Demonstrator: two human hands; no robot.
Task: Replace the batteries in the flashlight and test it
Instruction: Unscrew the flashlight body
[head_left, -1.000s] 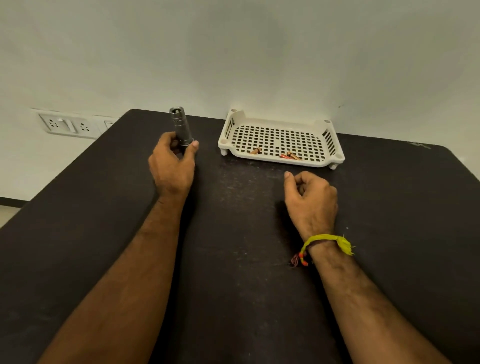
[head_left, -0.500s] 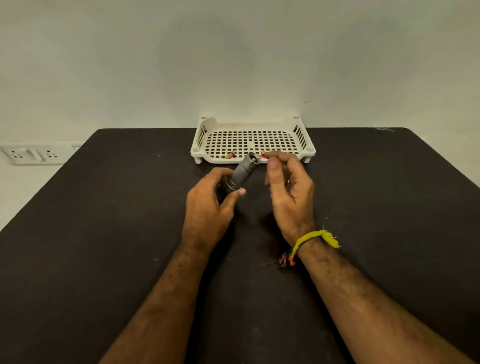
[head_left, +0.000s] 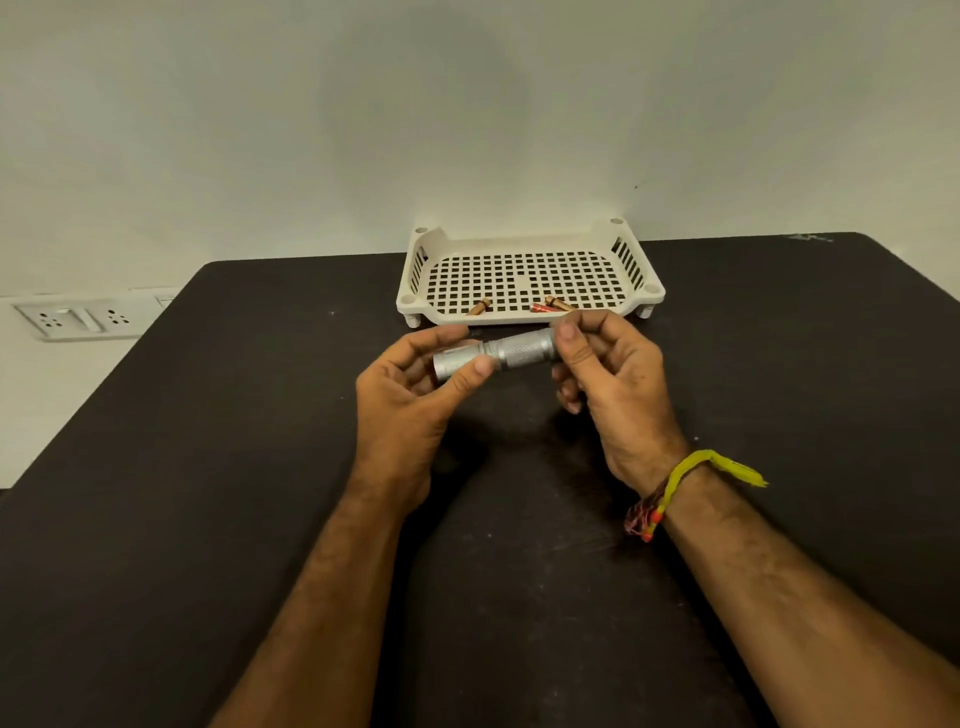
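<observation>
A short silver flashlight (head_left: 501, 354) lies level in the air above the black table (head_left: 208, 467), just in front of the tray. My left hand (head_left: 410, 395) pinches its wider left end between thumb and fingers. My right hand (head_left: 608, 374) grips its knurled right end, thumb on top, and hides the tip. In the white perforated tray (head_left: 524, 275) lie small copper-coloured batteries: one (head_left: 479, 306) near the front left and two close together (head_left: 551, 305) near the front middle, right behind my right thumb.
The tray stands against the pale wall at the table's far edge. A white wall socket panel (head_left: 78, 319) sits low on the wall at the left, beyond the table's left edge. A yellow thread band (head_left: 691, 470) circles my right wrist.
My left hand carried the flashlight from the table's far left to the middle and turned it level. My right hand rose from the table and took hold of its right end.
</observation>
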